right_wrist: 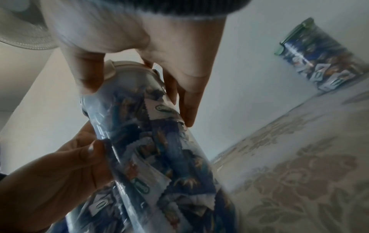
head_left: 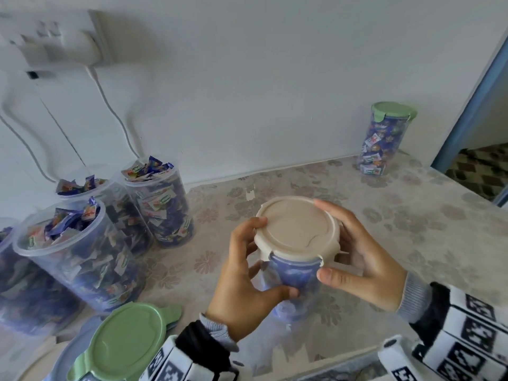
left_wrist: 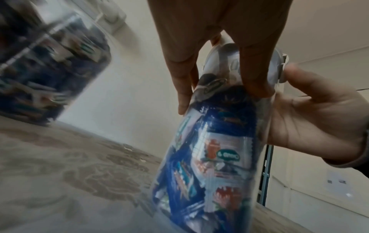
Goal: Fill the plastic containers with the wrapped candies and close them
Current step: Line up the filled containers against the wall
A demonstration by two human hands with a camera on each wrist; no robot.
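Observation:
A clear plastic container [head_left: 291, 273] packed with blue wrapped candies stands at the table's middle under a beige clip lid [head_left: 298, 232]. My left hand [head_left: 273, 258] grips its left side, fingers at the lid's rim and thumb low on the wall. My right hand [head_left: 330, 240] curls round the lid's right side, its thumb against the front latch [head_left: 321, 263]. In the left wrist view my fingers [left_wrist: 253, 71] wrap the container [left_wrist: 209, 149]. From the right wrist, thumb and fingers [right_wrist: 189, 102] straddle its top [right_wrist: 159, 149].
Several open containers [head_left: 79, 251] heaped with candies crowd the left side. A loose green lid [head_left: 126, 342] lies at the front left. A closed green-lidded container [head_left: 384, 138] stands at the back right by the wall. The table's right edge [head_left: 467, 188] is near.

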